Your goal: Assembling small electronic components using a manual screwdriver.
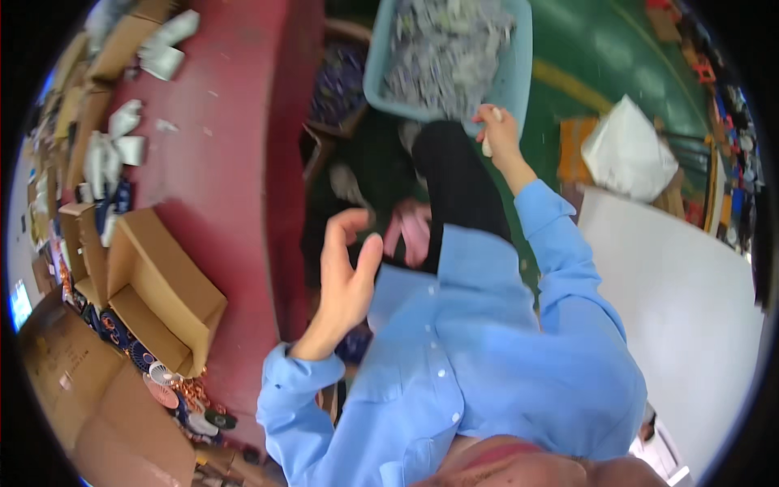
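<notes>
My left hand [347, 268] hangs beside the edge of the red table [223, 146], thumb and fingers apart, with nothing in it. On the other side, my right hand [501, 140] is closed around a small cream-white object [488, 147]; its ends show past the fingers, but its kind is not clear. That hand is at the near right corner of a light blue plastic tub [525, 61]. Heaped inside the tub are many small clear-wrapped packets [446, 57].
An open cardboard box [162, 312] stands on the red table, with small handheld fans [161, 373] beside it. White pieces [114, 154] lie along its far left edge. Beside the tub is a carton of dark items [339, 81]. A white bag [629, 150] and a white panel [673, 284] are at right.
</notes>
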Tool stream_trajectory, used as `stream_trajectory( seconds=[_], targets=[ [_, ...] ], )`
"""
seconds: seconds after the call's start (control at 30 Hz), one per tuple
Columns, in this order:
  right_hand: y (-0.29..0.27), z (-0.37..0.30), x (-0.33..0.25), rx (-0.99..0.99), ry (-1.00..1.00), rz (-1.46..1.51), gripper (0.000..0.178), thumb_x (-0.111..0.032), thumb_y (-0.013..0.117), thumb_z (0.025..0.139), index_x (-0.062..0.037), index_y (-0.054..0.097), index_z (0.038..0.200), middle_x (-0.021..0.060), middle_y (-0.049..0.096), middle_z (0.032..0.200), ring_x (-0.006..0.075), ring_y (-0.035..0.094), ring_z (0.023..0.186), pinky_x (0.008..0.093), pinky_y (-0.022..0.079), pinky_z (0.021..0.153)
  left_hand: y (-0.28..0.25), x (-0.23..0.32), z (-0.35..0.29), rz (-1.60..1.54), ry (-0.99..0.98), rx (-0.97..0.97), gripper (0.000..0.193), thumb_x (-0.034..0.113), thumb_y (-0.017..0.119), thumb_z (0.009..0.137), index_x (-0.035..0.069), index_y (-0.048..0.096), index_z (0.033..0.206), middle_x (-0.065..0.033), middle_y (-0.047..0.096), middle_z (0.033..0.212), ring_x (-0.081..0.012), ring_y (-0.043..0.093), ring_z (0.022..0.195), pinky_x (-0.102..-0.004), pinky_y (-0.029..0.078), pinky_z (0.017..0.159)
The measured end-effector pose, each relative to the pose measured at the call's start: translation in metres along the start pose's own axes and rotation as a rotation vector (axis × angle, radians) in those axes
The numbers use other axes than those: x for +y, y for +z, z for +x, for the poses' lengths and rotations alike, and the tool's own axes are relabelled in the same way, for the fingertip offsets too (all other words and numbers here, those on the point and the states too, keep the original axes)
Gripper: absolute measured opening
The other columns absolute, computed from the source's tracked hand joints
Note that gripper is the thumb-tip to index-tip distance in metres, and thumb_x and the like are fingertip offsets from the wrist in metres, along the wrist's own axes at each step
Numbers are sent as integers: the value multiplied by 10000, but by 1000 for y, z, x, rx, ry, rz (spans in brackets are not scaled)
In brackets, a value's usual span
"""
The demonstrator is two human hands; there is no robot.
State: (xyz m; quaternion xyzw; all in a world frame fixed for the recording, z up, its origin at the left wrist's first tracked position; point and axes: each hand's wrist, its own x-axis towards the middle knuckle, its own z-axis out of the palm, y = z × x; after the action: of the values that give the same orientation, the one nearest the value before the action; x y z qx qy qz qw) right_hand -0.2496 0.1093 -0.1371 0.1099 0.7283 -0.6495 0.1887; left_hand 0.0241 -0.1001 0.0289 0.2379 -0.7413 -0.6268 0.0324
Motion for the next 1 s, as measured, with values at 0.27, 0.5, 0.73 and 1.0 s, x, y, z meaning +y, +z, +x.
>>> stream_trajectory(
  seconds=[0.27, 0.5, 0.73, 1.0],
  targets=[
    [-195, -196, 93, 620, 271, -105, 219, -210, 643, 894, -38, 616, 1026, 77, 645, 792, 113, 529, 506, 254, 432, 455, 96, -65, 34, -2, -149, 2, 231, 193, 588, 945, 6, 572, 1079, -100, 646, 953, -163, 615, 863, -298, 489, 781],
    [-145, -196, 40, 669, 156, -3, 179, -143, 562, 950, -17, 560, 1077, 60, 596, 783, 98, 494, 515, 233, 412, 487, 142, -307, 180, 539, -540, 172, 309, 267, 604, 821, 12, 625, 994, -204, 683, 965, -378, 649, 946, -438, 507, 833],
    [-126, -221, 9, 533, 257, 151, 221, -184, 489, 995, -28, 507, 1151, 57, 538, 773, 67, 442, 487, 208, 387, 474, 184, -456, 248, 693, -422, -268, 246, 242, 581, 816, 68, 691, 950, -181, 684, 1011, -409, 637, 967, -470, 517, 855],
    [-114, -249, 19, 709, 502, 84, 292, -241, 491, 991, -2, 482, 1157, 69, 535, 732, 80, 426, 423, 215, 406, 431, 224, -523, 278, 945, -344, -570, 396, 339, 566, 864, 145, 633, 1203, -157, 381, 1469, -374, 430, 1289, -449, 388, 1059]
  ],
)
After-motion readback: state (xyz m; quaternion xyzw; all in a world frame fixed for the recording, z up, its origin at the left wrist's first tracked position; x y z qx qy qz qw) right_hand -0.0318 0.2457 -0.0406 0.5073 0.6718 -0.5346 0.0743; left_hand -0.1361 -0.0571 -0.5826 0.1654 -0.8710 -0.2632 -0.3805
